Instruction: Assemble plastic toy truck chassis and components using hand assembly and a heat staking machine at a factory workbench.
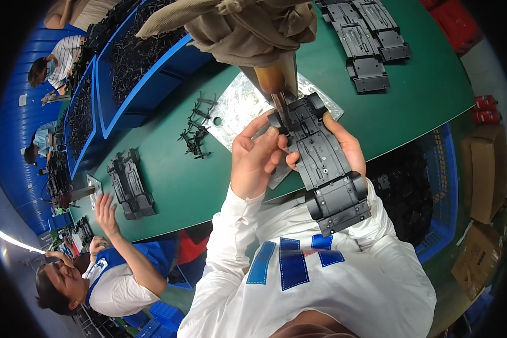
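A long black moulded plastic chassis [321, 155] with rounded wheel-arch shapes slants between my hands, its near end above my shirt front. My right hand [345, 143] grips its right edge near the far end. Closed at the far left corner, my left hand [257, 152] has its thumb and fingertips bent together against the chassis. Right by those fingertips, a metal rod tip [280, 110] comes down from an amber-brown holder [271, 80]; whether it touches the plastic I cannot tell. Brown cloth [248, 28] is wrapped around the top of this fixture. A shiny silver sheet [231, 107] lies beneath.
Small black branched parts [197, 127] lie left on the green table [169, 186]. More chassis stand at the far right [366, 45] and left [130, 183]. Blue bins [146, 81] hold black parts. A co-worker [118, 253] sits at left; a blue crate [445, 219] is at right.
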The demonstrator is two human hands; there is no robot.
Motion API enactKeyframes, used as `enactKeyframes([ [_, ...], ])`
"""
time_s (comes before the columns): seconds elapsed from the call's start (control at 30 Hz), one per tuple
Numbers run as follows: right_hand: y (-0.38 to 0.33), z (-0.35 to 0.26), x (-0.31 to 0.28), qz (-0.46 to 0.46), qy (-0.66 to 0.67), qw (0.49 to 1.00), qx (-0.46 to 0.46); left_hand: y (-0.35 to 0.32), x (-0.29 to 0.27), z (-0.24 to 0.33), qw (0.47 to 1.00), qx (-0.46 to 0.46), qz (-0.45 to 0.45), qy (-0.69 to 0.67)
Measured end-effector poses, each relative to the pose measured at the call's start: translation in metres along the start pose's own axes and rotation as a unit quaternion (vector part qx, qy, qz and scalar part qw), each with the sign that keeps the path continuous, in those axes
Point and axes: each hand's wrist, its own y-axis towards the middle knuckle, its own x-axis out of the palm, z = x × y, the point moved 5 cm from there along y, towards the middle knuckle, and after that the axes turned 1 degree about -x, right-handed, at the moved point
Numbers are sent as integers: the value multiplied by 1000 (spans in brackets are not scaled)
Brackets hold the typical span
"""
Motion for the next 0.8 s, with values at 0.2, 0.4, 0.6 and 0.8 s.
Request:
enactKeyframes([
  [0.2,-2,3,-1,6,7,1000,6,-3,-1,-1,1000,-4,12,4],
  [0.4,-4,10,-5,-9,2,1000,7,-10,-6,-3,999,-9,32,14],
  [0.6,-12,26,5,18,28,999,26,-25,-8,-2,999,-2,43,6],
  [0.8,-17,33,8,5,27,998,48,-34,-12,0,997,0,66,30],
])
